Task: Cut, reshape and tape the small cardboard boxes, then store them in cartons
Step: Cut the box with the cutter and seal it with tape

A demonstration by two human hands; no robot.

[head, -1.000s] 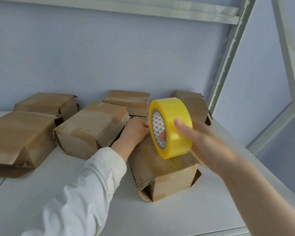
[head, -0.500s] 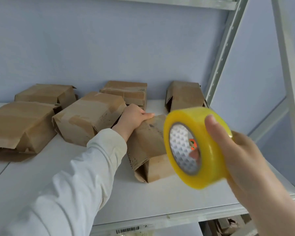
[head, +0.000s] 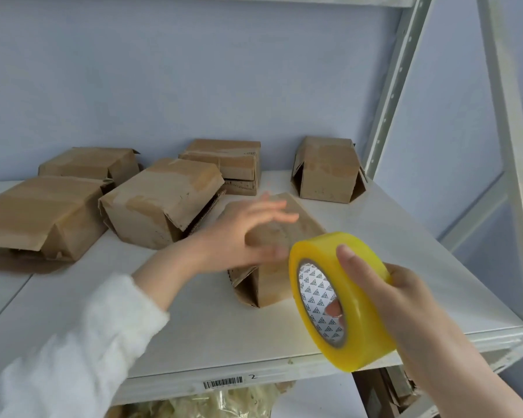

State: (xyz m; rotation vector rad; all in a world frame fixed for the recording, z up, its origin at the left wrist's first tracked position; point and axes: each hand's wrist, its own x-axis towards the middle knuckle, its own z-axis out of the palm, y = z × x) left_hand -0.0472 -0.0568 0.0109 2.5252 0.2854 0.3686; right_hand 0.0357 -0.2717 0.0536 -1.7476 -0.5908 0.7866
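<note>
– Tape roll (head: 360,321): which hand has it?
– The right hand (head: 411,303). It grips the yellow roll in the air in front of the white shelf (head: 178,321), low on the right. One finger lies across the outer yellow band and a fingertip (head: 333,309) shows inside the patterned core, so the roll is pinched between outside and inside.
– Does the roll touch a box?
– It overlaps the nearest box (head: 272,285) in this view, but I cannot tell whether they meet.
– And the left hand (head: 239,236)?
– Holding nothing. Its fingers are spread and nearly straight, blurred, above the top of that nearest box. Whether they touch the cardboard I cannot tell. A white sleeve (head: 73,342) covers the forearm.
– Where does that box sit?
– On the shelf near the middle, one end turned toward the front with its flaps folded inward.
– The others?
– Five more, all on the same shelf. The far-left box (head: 40,212) has the rear-left box (head: 91,164) just behind it. The tilted box (head: 160,203) is just beside the left hand, and the back box (head: 227,164) stands behind it by the wall. The right box (head: 326,173) stands apart near the grey upright post (head: 390,95).
– Anything on the shelf's front edge?
– A barcode label (head: 222,382)
</note>
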